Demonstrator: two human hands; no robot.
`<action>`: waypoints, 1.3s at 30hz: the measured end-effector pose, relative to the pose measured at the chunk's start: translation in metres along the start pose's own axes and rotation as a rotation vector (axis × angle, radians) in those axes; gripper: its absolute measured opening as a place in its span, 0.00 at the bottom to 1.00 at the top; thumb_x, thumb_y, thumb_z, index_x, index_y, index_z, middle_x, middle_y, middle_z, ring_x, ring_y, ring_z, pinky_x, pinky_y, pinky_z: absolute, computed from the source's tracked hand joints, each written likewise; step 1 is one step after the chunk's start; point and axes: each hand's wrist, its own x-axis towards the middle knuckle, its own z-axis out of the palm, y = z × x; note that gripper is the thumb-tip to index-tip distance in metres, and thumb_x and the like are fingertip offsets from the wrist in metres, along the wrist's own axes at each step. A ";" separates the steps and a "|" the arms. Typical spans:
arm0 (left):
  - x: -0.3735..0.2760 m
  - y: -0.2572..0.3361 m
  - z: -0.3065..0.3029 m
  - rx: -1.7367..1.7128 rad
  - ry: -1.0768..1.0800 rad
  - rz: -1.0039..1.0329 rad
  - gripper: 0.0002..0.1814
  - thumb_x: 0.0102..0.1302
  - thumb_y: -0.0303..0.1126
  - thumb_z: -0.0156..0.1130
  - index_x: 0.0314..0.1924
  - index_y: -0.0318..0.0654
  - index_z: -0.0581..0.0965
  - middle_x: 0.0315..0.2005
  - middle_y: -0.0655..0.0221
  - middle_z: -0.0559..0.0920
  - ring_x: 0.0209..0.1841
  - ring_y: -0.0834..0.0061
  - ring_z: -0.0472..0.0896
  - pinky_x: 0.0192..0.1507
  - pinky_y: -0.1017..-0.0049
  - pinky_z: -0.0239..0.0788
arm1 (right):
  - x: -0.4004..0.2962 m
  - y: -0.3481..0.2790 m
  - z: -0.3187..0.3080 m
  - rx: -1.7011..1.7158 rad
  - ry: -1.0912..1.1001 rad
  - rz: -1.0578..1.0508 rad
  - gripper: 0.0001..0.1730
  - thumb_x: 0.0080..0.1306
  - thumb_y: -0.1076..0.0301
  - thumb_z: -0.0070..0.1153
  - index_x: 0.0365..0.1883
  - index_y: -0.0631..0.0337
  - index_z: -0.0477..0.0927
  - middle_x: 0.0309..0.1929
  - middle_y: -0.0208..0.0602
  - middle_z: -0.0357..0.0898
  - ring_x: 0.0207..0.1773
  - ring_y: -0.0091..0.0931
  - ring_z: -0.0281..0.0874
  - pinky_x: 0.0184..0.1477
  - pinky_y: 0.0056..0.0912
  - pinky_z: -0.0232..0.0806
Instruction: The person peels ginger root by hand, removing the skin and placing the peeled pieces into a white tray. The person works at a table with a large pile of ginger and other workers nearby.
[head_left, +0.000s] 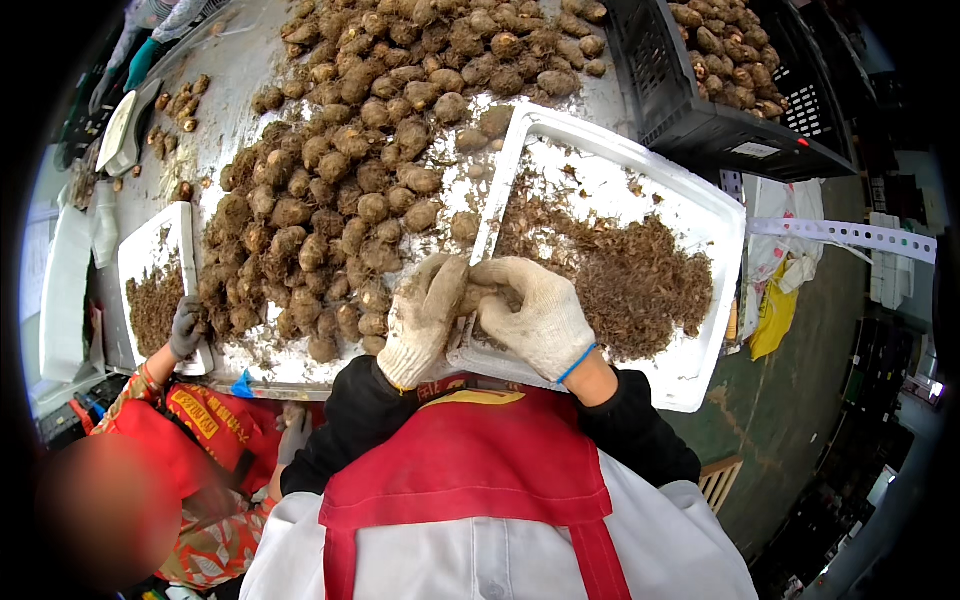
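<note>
My left hand (421, 322), in a soiled white knit glove, is closed around a small brown taro corm (471, 300). My right hand (538, 319), in a matching glove with a blue cuff edge, meets it from the other side, thumb and fingers pinching the same corm. The fingers cover most of the corm, and whether a small tool is held too cannot be seen. Both hands are over the near left rim of a white foam tray (731, 300) strewn with brown fibrous peelings (637, 277). Left of my hands spreads a big heap of hairy taro corms (330, 202).
A black plastic crate (675, 127) of taro corms stands at the far right. To my left, a co-worker's gloved hand (187, 326) touches another foam tray (154, 240) with peelings. Another person's teal-sleeved arm (141, 66) reaches in at the far left. Plastic bags (772, 307) hang beyond the tray.
</note>
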 end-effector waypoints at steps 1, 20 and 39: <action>0.001 -0.002 -0.001 0.038 -0.007 0.000 0.17 0.79 0.43 0.51 0.51 0.36 0.76 0.41 0.69 0.85 0.27 0.84 0.76 0.24 0.80 0.67 | 0.001 0.001 0.001 -0.006 0.007 -0.012 0.18 0.65 0.71 0.57 0.54 0.65 0.82 0.47 0.43 0.87 0.47 0.26 0.86 0.51 0.27 0.76; -0.012 0.020 0.021 0.009 0.163 0.213 0.14 0.79 0.37 0.53 0.48 0.31 0.75 0.38 0.64 0.83 0.42 0.76 0.84 0.42 0.77 0.75 | -0.005 -0.016 0.000 0.414 0.009 0.158 0.19 0.65 0.70 0.57 0.52 0.71 0.79 0.42 0.43 0.85 0.43 0.22 0.82 0.46 0.27 0.75; -0.017 0.035 0.019 -0.408 0.146 -0.427 0.22 0.79 0.51 0.49 0.46 0.39 0.78 0.28 0.73 0.83 0.17 0.83 0.67 0.18 0.81 0.54 | -0.018 -0.009 -0.013 0.285 0.053 -0.015 0.18 0.67 0.67 0.60 0.52 0.66 0.82 0.45 0.42 0.86 0.46 0.27 0.84 0.51 0.30 0.75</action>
